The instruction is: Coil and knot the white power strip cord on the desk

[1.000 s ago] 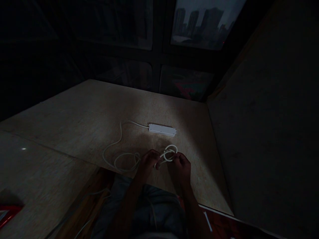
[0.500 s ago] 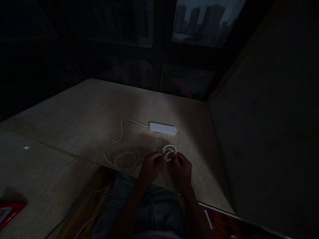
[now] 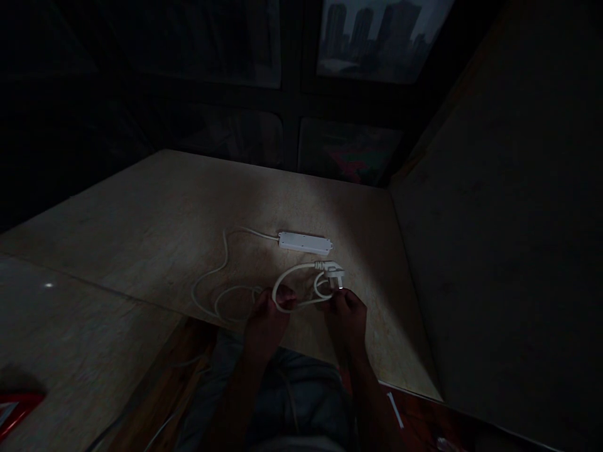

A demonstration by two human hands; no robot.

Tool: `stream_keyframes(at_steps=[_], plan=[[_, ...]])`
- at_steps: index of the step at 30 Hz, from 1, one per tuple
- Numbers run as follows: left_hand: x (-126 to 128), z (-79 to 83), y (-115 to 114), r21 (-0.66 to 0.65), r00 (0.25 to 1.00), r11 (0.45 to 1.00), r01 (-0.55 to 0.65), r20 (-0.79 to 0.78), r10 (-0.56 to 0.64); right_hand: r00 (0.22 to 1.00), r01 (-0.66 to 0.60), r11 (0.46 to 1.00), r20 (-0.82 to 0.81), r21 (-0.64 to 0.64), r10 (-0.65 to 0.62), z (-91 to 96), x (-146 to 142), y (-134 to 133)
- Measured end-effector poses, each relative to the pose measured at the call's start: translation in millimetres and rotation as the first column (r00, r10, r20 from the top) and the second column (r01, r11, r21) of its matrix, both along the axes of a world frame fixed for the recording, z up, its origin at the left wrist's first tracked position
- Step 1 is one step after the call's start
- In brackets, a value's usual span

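Right hand [image 3: 347, 315] is pinching looped white plastic cord [image 3: 296, 269], white plastic pronged plug [image 3: 332, 270] showing beyond its fingers; left hand [image 3: 266, 319] curling, grip unclear. Apparently untangling; next move likely calling for slack.

Dim scene: left hand [image 3: 267, 321] at the left side of a raised cord [image 3: 298, 267] loop, grip too dark to make out; right hand [image 3: 348, 315] pinches the cord just below the plug [image 3: 331, 268], prongs down. More cord lies in slack curves on the table [image 3: 141, 213], joining the left end of a white strip [image 3: 305, 243] beyond the hands. Window [image 3: 240, 129] behind, wall [image 3: 494, 220] right, red item [image 3: 21, 411] lower left.
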State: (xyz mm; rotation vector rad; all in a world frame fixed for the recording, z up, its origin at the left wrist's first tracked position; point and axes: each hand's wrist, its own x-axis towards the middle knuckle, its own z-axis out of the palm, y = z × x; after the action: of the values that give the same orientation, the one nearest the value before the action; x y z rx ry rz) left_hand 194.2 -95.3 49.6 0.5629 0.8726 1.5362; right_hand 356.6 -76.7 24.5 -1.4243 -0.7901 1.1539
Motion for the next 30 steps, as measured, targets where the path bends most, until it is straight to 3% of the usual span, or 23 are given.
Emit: stream_keyframes(at_steps=[5,10,14,17,19,21,24,27,30], plan=[[-3.6,3.4,1.4,0.005,0.901,1.000,0.004,0.434,-0.005,0.995,0.038,0.999,-0.094,-0.005,-0.038,0.9,1.0,2.8],[-2.1,1.9,6.7,-0.087,0.872,0.996,-0.026,0.485,0.065,0.920,0.042,0.998,-0.387,-0.052,-0.059,3.7,0.5,2.8],[2.0,-3.5,8.6,-0.036,0.944,0.999,-0.014,0.329,0.025,0.838,0.001,0.999,-0.545,-0.050,-0.028,5.5,-2.8,1.9],[4.1,-10.2,5.6,-0.005,0.996,1.000,-0.021,0.088,0.021,0.780,-0.004,0.996,-0.624,-0.092,-0.054,4.3,-3.8,3.0],[4.6,-13.1,2.6,-0.013,0.989,1.000,-0.021,-0.144,0.019,0.768,-0.023,0.994,-0.639,-0.105,-0.050,3.8,-3.7,3.4],[5.0,-12.7,0.1,-0.023,0.934,1.000,0.019,-0.357,-0.026,0.782,-0.084,0.992,-0.623,-0.093,0.008,4.9,-3.7,2.3],[7.4,-6.6,-0.9,0.022,0.838,0.994,0.105,-0.540,-0.076,0.835,-0.229,0.973,-0.512,0.007,0.201,10.4,-3.4,-2.5],[12.8,-0.3,-0.4,0.122,0.782,0.983,0.134,-0.623,-0.030,0.874,-0.380,0.917,-0.278,0.125,0.400,18.4,0.8,-8.3],[20.0,-0.5,-1.3,0.184,0.740,0.974,0.134,-0.672,0.025,0.854,-0.519,0.849,0.010,0.097,0.521,26.4,10.9,-13.2]])
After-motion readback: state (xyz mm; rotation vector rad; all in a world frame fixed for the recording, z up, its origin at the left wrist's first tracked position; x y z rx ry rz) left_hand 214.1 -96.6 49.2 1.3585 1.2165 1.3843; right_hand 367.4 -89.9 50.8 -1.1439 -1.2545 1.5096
